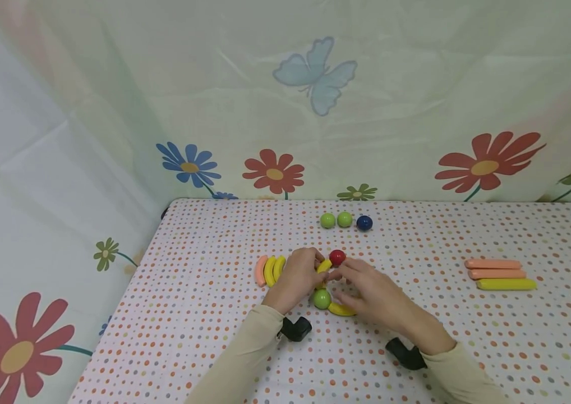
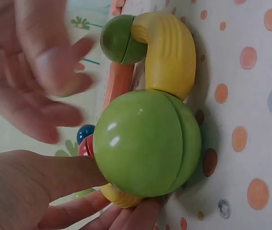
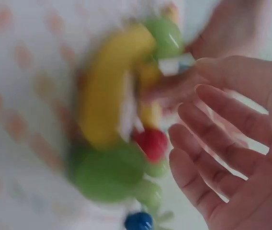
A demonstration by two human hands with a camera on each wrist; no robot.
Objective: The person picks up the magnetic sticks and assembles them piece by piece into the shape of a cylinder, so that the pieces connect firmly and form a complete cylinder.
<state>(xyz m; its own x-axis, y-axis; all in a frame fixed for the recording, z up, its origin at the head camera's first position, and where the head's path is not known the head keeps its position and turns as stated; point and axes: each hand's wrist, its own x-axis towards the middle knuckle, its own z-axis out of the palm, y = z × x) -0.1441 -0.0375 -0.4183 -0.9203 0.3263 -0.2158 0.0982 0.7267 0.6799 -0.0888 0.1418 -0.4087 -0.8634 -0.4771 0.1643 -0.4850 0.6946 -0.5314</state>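
the left hand (image 1: 296, 279) lies on the dotted tablecloth (image 1: 205, 314) with its fingers curled round a yellow curved piece (image 1: 323, 267), pinching it just below the red ball (image 1: 337, 257). in the left wrist view its fingertips (image 2: 126, 218) touch the lower end of that curved piece right under the big green ball (image 2: 148, 143), which sits on the cloth. the right hand (image 1: 371, 292) lies beside it, fingers stretched and loosely spread toward the red ball; the right wrist view shows those fingers (image 3: 208, 148) straight and apart, holding nothing, though the view is blurred and i cannot tell whether a fingertip touches the ball. the green ball (image 1: 322, 299) joins the held piece to a second yellow curved piece (image 1: 341, 309), which runs under the right hand.

to the left of the left hand lie three curved pieces side by side, one pink (image 1: 260, 270) and two yellow (image 1: 274, 270). further back stand two light green balls (image 1: 335, 220) touching, with a dark blue ball (image 1: 364, 223) just beside them. well off to the right lie three straight sticks in a row, two pink (image 1: 494, 269) and one yellow (image 1: 506, 284).

behind the table hangs a pale curtain (image 1: 114, 112) printed with a blue butterfly (image 1: 316, 76) and red and blue flowers.
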